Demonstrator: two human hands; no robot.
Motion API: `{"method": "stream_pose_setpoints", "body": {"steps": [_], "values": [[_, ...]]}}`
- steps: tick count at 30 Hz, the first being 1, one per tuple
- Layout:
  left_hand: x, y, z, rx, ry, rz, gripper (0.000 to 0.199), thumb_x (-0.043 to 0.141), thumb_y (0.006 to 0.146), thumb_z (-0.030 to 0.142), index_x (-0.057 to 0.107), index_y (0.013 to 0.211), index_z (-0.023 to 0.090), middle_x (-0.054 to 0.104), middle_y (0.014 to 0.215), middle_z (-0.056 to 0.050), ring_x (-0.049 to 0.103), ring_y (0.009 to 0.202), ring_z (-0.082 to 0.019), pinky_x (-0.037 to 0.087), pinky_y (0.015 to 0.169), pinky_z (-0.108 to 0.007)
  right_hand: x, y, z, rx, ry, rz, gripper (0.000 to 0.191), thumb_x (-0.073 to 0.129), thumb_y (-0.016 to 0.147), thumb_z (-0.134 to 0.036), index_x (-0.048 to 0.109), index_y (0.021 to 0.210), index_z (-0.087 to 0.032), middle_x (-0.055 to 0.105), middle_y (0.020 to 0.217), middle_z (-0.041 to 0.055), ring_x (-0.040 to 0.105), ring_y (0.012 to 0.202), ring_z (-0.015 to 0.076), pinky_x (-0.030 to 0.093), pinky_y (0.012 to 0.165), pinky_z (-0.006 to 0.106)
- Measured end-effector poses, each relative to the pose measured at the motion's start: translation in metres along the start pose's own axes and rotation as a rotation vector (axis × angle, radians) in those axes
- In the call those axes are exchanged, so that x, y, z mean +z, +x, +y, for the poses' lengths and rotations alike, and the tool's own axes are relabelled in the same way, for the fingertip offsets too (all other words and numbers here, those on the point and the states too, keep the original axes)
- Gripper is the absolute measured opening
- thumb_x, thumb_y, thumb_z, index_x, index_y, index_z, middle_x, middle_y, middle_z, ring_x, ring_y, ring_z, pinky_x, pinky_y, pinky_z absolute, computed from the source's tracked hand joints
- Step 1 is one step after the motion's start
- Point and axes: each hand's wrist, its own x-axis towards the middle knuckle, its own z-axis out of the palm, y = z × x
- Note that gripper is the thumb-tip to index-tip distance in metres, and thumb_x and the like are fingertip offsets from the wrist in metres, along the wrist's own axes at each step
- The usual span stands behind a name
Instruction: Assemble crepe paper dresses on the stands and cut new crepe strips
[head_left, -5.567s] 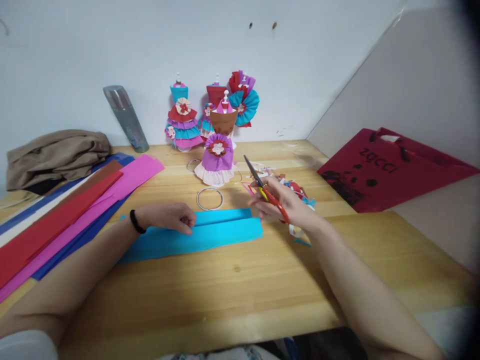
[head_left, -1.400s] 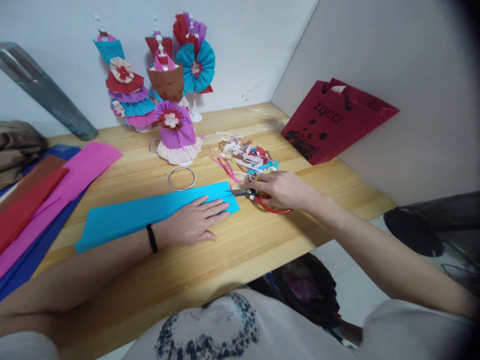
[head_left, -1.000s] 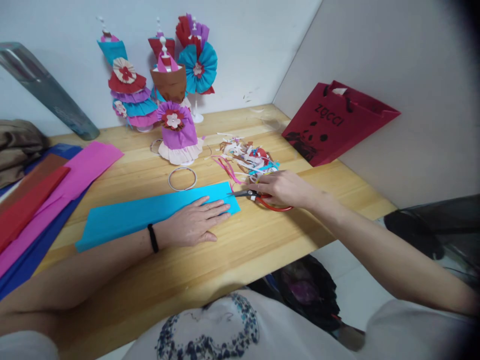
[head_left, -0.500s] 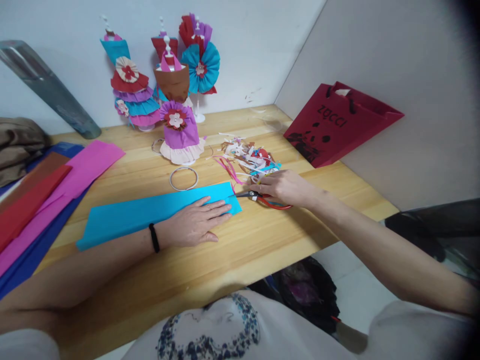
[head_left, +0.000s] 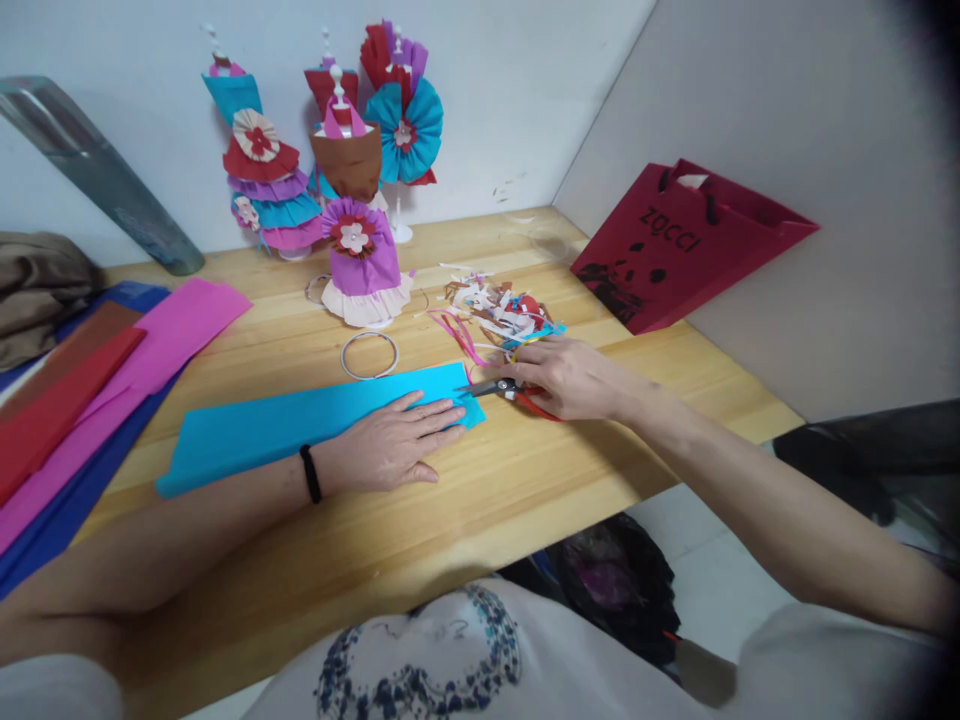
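A long folded sheet of blue crepe paper (head_left: 277, 435) lies across the wooden table. My left hand (head_left: 397, 442) rests flat on its right part, fingers stretched out and pressing it down. My right hand (head_left: 566, 378) is closed around the handles of a pair of scissors (head_left: 504, 387) with dark blades and red handles. The blades point left and lie at the right end of the blue paper, near my left fingertips. Part of the handles is hidden by my right hand. A thin silvery ring (head_left: 370, 356) lies just behind the paper.
Several doll dress forms in paper dresses (head_left: 364, 260) stand along the wall. Paper scraps (head_left: 499, 308) are heaped behind my right hand. Coloured paper sheets (head_left: 187, 320) and a bottle (head_left: 105, 170) are at left; a red paper bag (head_left: 675, 250) leans at right.
The scissors have moved slightly left, their blades now reaching further onto the blue paper, and their handles have drawn closer together. My left hand stays in place on the paper.
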Motion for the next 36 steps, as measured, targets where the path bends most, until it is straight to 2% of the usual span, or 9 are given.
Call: {"method": "stream_pose_setpoints", "body": {"steps": [3,7,11,19,25,30,36], "values": [[-0.001,0.0,0.001,-0.005,-0.006,-0.018,0.064,0.038,0.1,0.054,0.033,0.154,0.019,0.034,0.16,-0.01,0.023,0.152,-0.023,0.008,0.124,-0.044,0.0,-0.001,-0.001,0.041,-0.025,-0.026,0.044,0.053,0.089,-0.023,0.061,0.132,-0.021,0.069,0.098,0.0111,0.061,0.083,0.0237,0.044,0.078,0.037],[-0.003,0.001,0.001,-0.005,-0.009,-0.011,0.065,0.042,0.099,0.052,0.033,0.154,0.02,0.035,0.159,-0.01,0.024,0.151,-0.024,0.012,0.123,-0.045,0.0,-0.002,0.0,0.043,-0.029,-0.031,0.043,0.052,0.09,-0.025,0.062,0.131,-0.02,0.068,0.102,0.0125,0.061,0.084,0.0242,0.042,0.078,0.037],[-0.003,0.001,0.001,0.003,-0.006,-0.022,0.064,0.04,0.1,0.052,0.035,0.153,0.018,0.033,0.16,-0.01,0.023,0.152,-0.024,0.01,0.124,-0.045,0.0,-0.004,0.002,0.071,-0.038,-0.019,0.041,0.052,0.09,-0.025,0.063,0.129,-0.019,0.068,0.1,0.0121,0.06,0.084,0.0229,0.041,0.077,0.035],[0.003,-0.001,0.0,-0.003,0.007,0.027,0.064,0.044,0.098,0.052,0.033,0.154,0.021,0.029,0.162,-0.01,0.021,0.152,-0.025,0.009,0.124,-0.043,-0.003,-0.013,0.002,0.061,-0.035,-0.01,0.034,0.053,0.088,-0.023,0.066,0.12,-0.019,0.068,0.097,0.0108,0.061,0.081,0.0216,0.039,0.074,0.033],[0.002,-0.001,0.0,0.005,0.002,0.018,0.065,0.042,0.099,0.052,0.031,0.155,0.02,0.027,0.163,-0.009,0.018,0.153,-0.023,0.007,0.124,-0.043,0.0,-0.019,-0.002,0.086,-0.033,-0.014,0.035,0.053,0.088,-0.021,0.065,0.121,-0.019,0.068,0.101,0.0108,0.06,0.082,0.0215,0.038,0.075,0.033],[0.0,0.001,0.001,-0.004,-0.023,-0.002,0.063,0.041,0.099,0.053,0.032,0.154,0.023,0.028,0.162,-0.007,0.02,0.153,-0.022,0.006,0.124,-0.042,0.005,-0.013,-0.006,0.09,-0.033,-0.011,0.04,0.053,0.088,-0.024,0.063,0.126,-0.019,0.068,0.105,0.0114,0.063,0.088,0.0238,0.04,0.078,0.034],[0.001,0.0,0.0,0.005,0.007,0.003,0.064,0.041,0.099,0.052,0.031,0.154,0.02,0.024,0.164,-0.006,0.018,0.153,-0.022,0.004,0.124,-0.042,0.005,-0.004,-0.011,0.092,-0.06,0.028,0.039,0.052,0.089,-0.023,0.063,0.127,-0.019,0.069,0.101,0.0109,0.063,0.083,0.0228,0.039,0.077,0.034]]}}
